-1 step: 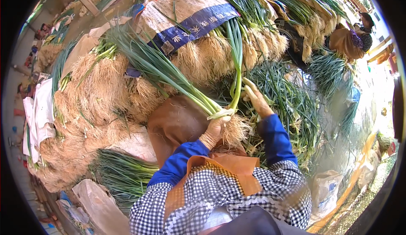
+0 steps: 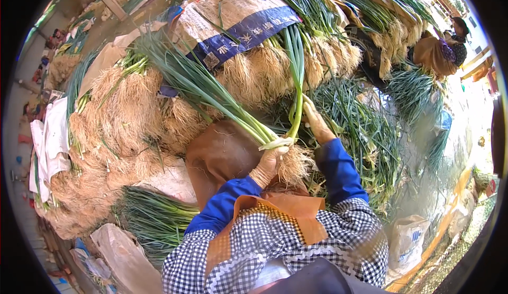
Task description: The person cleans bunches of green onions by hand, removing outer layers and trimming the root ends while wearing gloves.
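Observation:
My left hand (image 2: 268,164) is wrapped around the base of a bunch of green onions (image 2: 241,116), just above its pale, stringy roots (image 2: 293,165). The bunch's long leaves slant up to the far left. One thicker green onion stalk (image 2: 297,109) rises apart from the rest, its base meeting the bunch at my left hand. At the right side of this stalk, my right hand (image 2: 317,122) has its fingers closed against it; the thumb side is partly hidden. A pale loose sheath (image 2: 276,143) crosses the bunch above my left hand.
Rooted onion bundles (image 2: 248,77) lie ahead under a printed sack (image 2: 227,13), and more root heaps (image 2: 116,109) are at left. Loose green leaves (image 2: 360,124) cover the ground at right. Trimmed onions (image 2: 153,217) lie near left. Another person (image 2: 439,48) is at far right.
My right hand has come slightly left, closer against the thicker stalk. The pale strip at its fingertips no longer shows. My left hand keeps its hold on the bunch.

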### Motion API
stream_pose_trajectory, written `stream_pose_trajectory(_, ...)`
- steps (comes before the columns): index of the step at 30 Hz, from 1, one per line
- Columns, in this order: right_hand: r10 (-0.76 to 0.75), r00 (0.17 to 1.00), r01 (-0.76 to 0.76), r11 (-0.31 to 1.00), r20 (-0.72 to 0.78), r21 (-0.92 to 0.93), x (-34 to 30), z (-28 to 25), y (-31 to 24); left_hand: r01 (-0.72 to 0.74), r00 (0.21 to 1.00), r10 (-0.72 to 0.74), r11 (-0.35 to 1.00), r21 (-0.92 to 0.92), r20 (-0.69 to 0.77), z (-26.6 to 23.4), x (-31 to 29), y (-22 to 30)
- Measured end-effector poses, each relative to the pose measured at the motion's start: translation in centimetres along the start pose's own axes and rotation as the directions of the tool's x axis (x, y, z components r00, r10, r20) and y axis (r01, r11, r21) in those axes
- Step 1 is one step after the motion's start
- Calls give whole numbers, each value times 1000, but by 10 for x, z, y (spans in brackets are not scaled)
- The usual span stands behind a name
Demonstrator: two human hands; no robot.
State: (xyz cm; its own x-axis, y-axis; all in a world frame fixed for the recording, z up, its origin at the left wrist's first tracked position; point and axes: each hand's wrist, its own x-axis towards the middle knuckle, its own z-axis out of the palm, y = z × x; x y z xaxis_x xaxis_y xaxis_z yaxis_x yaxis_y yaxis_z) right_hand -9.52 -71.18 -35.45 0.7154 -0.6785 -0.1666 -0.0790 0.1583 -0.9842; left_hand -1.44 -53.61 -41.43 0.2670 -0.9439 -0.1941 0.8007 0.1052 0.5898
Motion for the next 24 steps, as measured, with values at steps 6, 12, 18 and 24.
stream_pose_trajectory(6, -21, 987, 71, 944, -157, 321, 4, 39, 74, 141, 988, -154, 941, -306, -20, 14, -9, 18)
stream_pose_trajectory(12, -385, 923, 263, 602, 14, -754, -61, 29, 16, 71, 992, -98, 954, -292, -80, 13, -10, 20)
stream_pose_trajectory(18, -53, 985, 166, 562, 166, -810, -93, -27, 30, 157, 985, -173, 893, -421, 1, 9, -5, 23)
stream_pose_trajectory(24, -224, 967, 194, 956, 119, 222, -25, 20, 20, 212, 976, -207, 867, -452, 62, 21, -15, 37)
